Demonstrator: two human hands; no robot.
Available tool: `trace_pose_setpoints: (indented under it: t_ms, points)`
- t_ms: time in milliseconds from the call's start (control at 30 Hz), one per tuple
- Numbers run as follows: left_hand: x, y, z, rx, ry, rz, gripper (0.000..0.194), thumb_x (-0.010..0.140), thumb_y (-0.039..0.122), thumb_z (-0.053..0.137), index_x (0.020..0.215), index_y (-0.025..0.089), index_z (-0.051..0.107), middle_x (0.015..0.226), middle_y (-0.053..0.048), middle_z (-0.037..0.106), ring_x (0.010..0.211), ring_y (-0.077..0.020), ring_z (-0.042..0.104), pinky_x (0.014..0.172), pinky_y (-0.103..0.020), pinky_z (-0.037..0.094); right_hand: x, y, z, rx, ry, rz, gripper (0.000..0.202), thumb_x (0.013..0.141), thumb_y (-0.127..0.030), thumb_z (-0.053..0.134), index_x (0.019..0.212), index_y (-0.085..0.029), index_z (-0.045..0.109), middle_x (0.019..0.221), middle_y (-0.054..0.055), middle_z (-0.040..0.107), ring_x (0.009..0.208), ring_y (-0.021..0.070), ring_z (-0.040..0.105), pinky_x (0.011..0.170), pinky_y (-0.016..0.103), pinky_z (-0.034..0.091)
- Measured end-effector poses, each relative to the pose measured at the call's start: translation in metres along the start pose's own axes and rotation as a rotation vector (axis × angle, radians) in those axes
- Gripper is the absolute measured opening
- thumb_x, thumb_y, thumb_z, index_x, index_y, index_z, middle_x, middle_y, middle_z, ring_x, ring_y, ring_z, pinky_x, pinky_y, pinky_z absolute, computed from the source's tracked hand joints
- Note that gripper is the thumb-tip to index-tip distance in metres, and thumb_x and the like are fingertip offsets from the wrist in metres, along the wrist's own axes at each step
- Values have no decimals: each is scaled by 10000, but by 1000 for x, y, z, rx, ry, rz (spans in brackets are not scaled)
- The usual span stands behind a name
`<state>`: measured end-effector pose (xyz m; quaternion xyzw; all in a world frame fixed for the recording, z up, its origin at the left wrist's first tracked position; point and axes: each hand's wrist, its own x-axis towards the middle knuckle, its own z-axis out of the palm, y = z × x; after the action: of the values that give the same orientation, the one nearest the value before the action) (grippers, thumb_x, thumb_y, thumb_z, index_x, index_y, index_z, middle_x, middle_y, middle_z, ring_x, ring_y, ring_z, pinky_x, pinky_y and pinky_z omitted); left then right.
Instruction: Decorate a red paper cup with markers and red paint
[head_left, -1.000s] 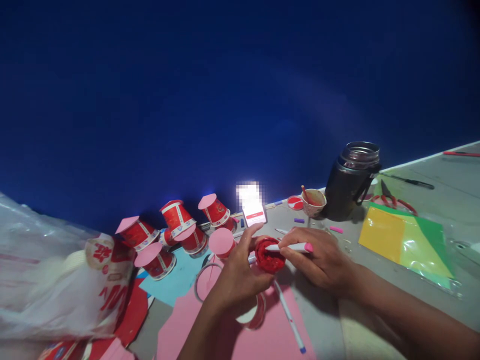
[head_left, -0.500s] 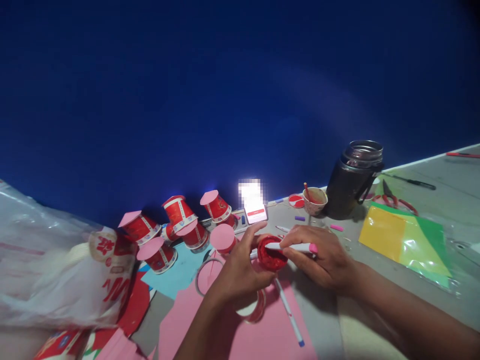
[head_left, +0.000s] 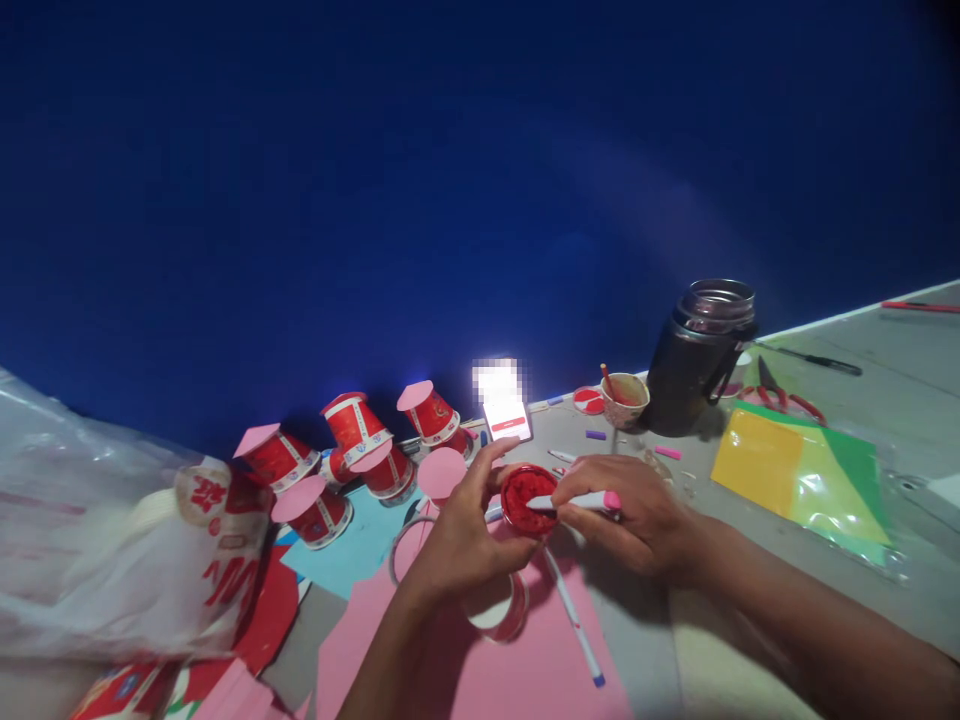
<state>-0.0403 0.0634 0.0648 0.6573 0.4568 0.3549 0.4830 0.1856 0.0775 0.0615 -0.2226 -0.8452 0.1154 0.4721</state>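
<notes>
My left hand [head_left: 476, 520] is wrapped round a small round red container [head_left: 527, 500], its open top facing me. In my right hand [head_left: 630, 515] is a white marker [head_left: 585, 502] with a pink end; its other end reaches into the red container. Below my hands, a white-and-red cup [head_left: 499, 608] lies on pink paper [head_left: 525, 675], and a white pen [head_left: 574, 620] with a blue end rests beside it. Just left of my left hand stands a cup topped with a pink disc [head_left: 441, 472].
Several red cups [head_left: 356, 430] with pink discs stand at the left, near a plastic bag [head_left: 97, 540]. A lit phone [head_left: 508, 415], a paper cup [head_left: 624, 402], a dark flask [head_left: 694, 365], scissors [head_left: 780, 395] and coloured sheets [head_left: 802, 480] lie further back and right.
The red container and both hands have shifted slightly left. The container's opening faces me more, and the marker's tip is inside it. The whole view has moved a little.
</notes>
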Motion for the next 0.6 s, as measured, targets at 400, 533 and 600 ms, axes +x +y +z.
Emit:
trace_pose_setpoints:
  t_ms: [400, 533, 600]
  points:
    - [3, -15, 7, 81, -59, 6, 881, 740, 122, 787, 1523, 299, 425, 1367, -75, 711, 1335, -286, 655, 1113, -456, 530, 3, -5, -1, 66, 23, 4, 226, 1122, -305, 508, 986, -202, 656, 814, 46, 783, 691, 161, 720, 670, 264, 544]
    - [1, -13, 8, 78, -72, 4, 910, 711, 106, 788, 1528, 293, 434, 1306, -68, 737, 1296, -285, 679, 1116, -460, 529, 3, -8, -3, 25, -29, 1, 227, 1114, -286, 521, 951, -197, 652, 804, 48, 780, 680, 164, 709, 680, 272, 535]
    - [1, -11, 8, 71, -66, -16, 919, 695, 92, 779, 1526, 290, 438, 1288, -69, 740, 1306, -290, 671, 1107, -457, 534, 3, -8, -5, 21, -45, -1, 227, 1112, -278, 523, 949, -196, 658, 804, 50, 780, 681, 164, 711, 678, 271, 533]
